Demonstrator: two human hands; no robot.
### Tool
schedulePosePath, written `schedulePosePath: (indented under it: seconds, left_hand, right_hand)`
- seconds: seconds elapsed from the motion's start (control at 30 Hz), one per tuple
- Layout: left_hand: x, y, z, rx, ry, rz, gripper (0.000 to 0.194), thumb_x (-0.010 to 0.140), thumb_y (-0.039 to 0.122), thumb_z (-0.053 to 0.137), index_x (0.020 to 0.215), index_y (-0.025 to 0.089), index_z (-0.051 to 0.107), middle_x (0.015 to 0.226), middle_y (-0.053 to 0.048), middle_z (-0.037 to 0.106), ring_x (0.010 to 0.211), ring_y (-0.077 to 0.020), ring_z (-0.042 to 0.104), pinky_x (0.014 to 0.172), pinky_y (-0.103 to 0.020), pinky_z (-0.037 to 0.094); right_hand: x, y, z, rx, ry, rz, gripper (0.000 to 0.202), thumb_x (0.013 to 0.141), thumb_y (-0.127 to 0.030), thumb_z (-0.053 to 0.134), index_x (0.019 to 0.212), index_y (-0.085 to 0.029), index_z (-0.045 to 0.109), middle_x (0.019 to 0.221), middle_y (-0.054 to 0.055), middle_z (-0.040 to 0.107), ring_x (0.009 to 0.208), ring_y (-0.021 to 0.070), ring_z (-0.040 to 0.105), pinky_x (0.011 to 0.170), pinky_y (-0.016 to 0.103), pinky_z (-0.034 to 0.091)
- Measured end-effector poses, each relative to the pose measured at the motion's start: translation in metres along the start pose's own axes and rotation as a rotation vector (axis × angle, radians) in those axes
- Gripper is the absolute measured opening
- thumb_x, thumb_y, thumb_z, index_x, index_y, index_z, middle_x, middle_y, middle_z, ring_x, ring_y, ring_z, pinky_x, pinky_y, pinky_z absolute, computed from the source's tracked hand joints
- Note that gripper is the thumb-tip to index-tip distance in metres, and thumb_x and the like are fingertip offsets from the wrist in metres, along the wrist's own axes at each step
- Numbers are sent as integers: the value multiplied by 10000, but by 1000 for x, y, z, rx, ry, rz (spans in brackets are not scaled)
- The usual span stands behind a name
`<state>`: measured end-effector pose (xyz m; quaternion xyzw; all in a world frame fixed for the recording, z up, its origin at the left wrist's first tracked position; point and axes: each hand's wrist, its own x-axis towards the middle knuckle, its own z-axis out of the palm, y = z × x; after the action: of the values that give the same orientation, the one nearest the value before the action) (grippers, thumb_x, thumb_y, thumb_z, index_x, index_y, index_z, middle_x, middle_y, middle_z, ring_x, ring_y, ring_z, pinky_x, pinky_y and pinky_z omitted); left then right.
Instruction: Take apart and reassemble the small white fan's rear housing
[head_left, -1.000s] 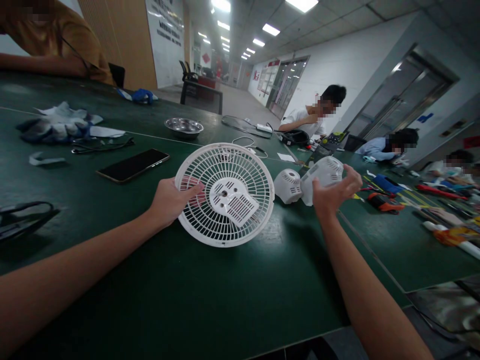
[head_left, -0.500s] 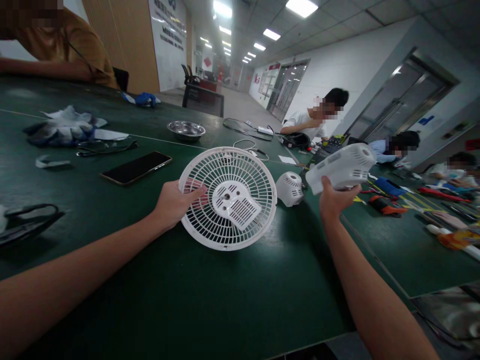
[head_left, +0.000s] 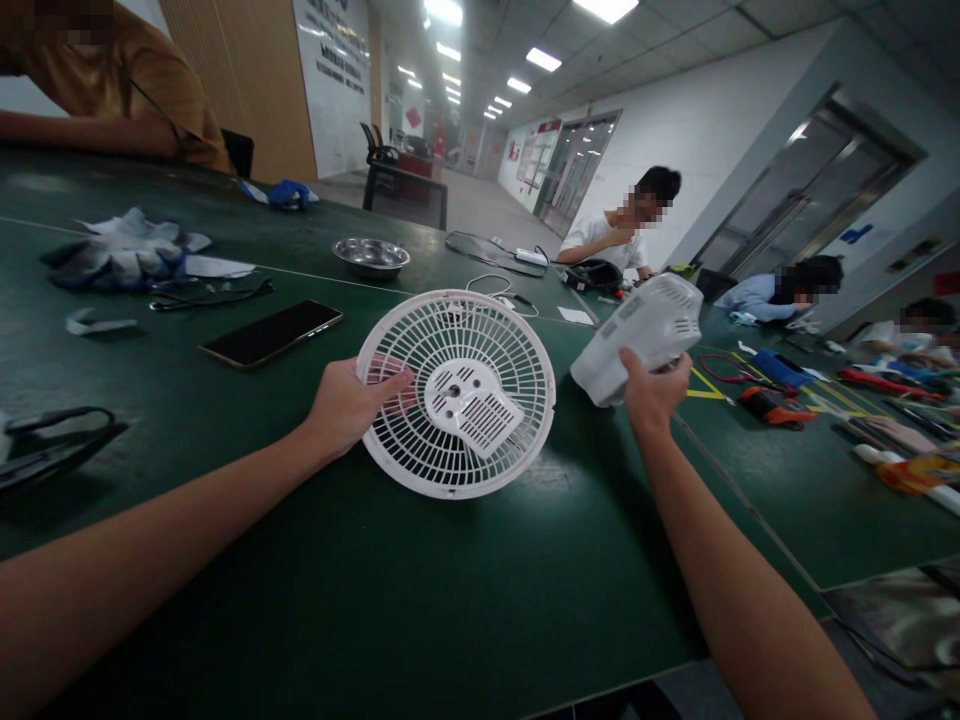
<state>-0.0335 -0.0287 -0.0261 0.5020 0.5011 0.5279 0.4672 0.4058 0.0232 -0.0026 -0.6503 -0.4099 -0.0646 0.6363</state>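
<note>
My left hand (head_left: 339, 408) is closed on the left rim of a round white fan grille (head_left: 475, 415), thumb in front and fingers behind the bars. The grille is tilted toward me, its slotted centre plate facing up. To its right, my right hand (head_left: 654, 392) is wrapped round a white plastic fan housing (head_left: 637, 325) with vent slots at its upper end. The housing is held slantwise, its lower left end close to the table top. The smaller white vented cover seen earlier is hidden or merged with the housing; I cannot tell which.
A phone (head_left: 271, 333) lies left of the grille, with a metal bowl (head_left: 371, 258) behind it. Crumpled gloves (head_left: 124, 250) are at the far left. White cables (head_left: 499, 290) lie behind the grille. An orange-and-black tool (head_left: 776, 406) sits at right. Several people sit around the tables.
My right hand has brought the housing left and slightly down, over where the smaller vented cover stood; that cover no longer shows separately. My left hand and the grille have hardly moved.
</note>
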Motion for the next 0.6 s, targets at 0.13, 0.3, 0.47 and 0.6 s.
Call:
schedulePosePath:
  seconds: [0.13,0.3,0.47,0.6]
  left_hand:
    - [0,-1,0,-17,-7,6,244,795,304,845,994,187,768,901,-71,813,777,-250,792,714,-405,673]
    - [-3,4,0,-2,-2,-19,225,801,287,831,999,201,768,936,-79,817,817,-268,800,722,-414,675]
    - [-2,2,0,-14,-4,9,212,803,294,837,970,185,765,870,-67,811,764,-250,791,709,-410,675]
    - [0,-1,0,-27,2,12,207,798,284,841,962,181,767,873,-67,812,762,-248,792,710,-409,677]
  right_hand:
    - [28,24,-21,-83,122,77,834,609,-443,863,1307,-153,512,1220,149,700,1095,314,693,992,482,536]
    - [38,43,-23,-44,49,80,808,685,-455,809,1351,-163,459,1267,152,672,1155,308,672,1034,494,512]
    - [37,33,-22,6,34,-87,823,677,-472,820,1357,-129,509,1283,173,666,1122,298,683,1017,472,523]
    - [40,32,-22,127,-5,-82,851,667,-469,807,1367,-105,488,1298,177,655,1114,290,691,987,461,543]
